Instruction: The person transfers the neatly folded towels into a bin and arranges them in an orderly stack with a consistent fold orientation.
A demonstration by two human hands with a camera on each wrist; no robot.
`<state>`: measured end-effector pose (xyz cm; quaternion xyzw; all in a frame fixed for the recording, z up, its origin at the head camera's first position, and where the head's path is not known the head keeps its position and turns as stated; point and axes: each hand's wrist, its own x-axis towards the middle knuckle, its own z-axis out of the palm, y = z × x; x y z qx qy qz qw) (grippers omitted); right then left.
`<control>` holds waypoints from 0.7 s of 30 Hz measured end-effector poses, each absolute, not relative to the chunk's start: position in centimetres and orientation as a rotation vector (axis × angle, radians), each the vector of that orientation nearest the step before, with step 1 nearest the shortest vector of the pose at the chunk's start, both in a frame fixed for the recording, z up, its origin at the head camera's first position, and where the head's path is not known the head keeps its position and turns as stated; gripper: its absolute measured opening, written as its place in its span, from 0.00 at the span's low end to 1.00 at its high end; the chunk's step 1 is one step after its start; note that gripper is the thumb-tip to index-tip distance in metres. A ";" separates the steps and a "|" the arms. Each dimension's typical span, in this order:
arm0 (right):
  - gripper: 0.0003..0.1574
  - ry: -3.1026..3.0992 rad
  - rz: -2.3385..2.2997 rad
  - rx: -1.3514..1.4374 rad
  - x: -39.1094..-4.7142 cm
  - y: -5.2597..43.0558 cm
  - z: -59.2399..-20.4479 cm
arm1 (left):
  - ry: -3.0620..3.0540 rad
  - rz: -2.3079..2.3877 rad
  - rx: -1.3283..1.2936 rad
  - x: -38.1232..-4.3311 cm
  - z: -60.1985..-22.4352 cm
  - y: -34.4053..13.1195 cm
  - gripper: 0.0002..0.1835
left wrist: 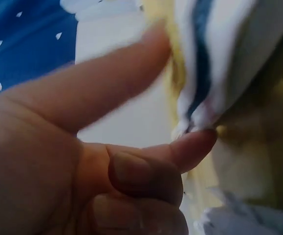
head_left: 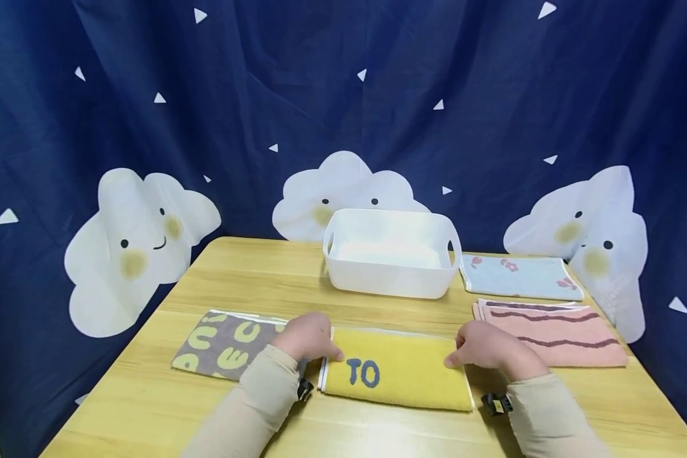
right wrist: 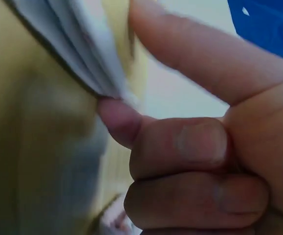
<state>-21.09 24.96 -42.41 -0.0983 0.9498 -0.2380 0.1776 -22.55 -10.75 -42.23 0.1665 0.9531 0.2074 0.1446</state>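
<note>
A folded yellow towel (head_left: 401, 369) with the dark letters "TO" is between my two hands at the front of the table. At its far left corner, my left hand (head_left: 311, 337) pinches the edge. My right hand (head_left: 485, 345) does the same at the far right corner. In the left wrist view, the thumb lies on the yellow side and the index finger is under the towel's white layered edge (left wrist: 218, 58). The right wrist view shows the same kind of pinch on the white folded layers (right wrist: 77, 44), other fingers curled below. Whether the towel's near edge touches the table cannot be told.
A white basket (head_left: 386, 280) with side handle holes stands behind the yellow towel. On the left lies a folded grey towel (head_left: 217, 346) with yellow letters, partly behind my left hand. To the right are a pink striped towel (head_left: 561, 331) and a light blue flowered towel (head_left: 527, 280).
</note>
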 end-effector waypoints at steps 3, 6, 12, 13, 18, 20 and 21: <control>0.29 2.680 -0.670 -0.269 -21.1 24.4 -42.6 | 2.793 0.499 0.505 -22.5 -42.3 -10.3 0.29; 0.29 2.654 -0.691 -0.284 -21.2 24.2 -42.7 | 2.784 0.480 0.506 -22.5 -42.5 -10.2 0.28; 0.29 2.609 -0.703 -0.405 -21.5 25.1 -42.6 | 2.722 0.522 0.509 -22.8 -42.8 -10.6 0.31; 0.29 2.605 -0.706 -0.431 -21.6 25.3 -42.6 | 2.713 0.528 0.517 -22.9 -42.8 -10.7 0.31; 0.27 2.580 -0.786 -0.526 -22.1 26.3 -43.0 | 2.636 0.620 0.573 -23.5 -43.0 -11.3 0.31; 0.25 2.570 -0.853 -0.535 -22.2 26.5 -43.0 | 2.602 0.670 0.577 -23.8 -43.2 -11.7 0.29; 0.25 2.575 -0.882 -0.536 -22.3 26.7 -43.0 | 2.592 0.692 0.577 -23.9 -43.2 -11.9 0.29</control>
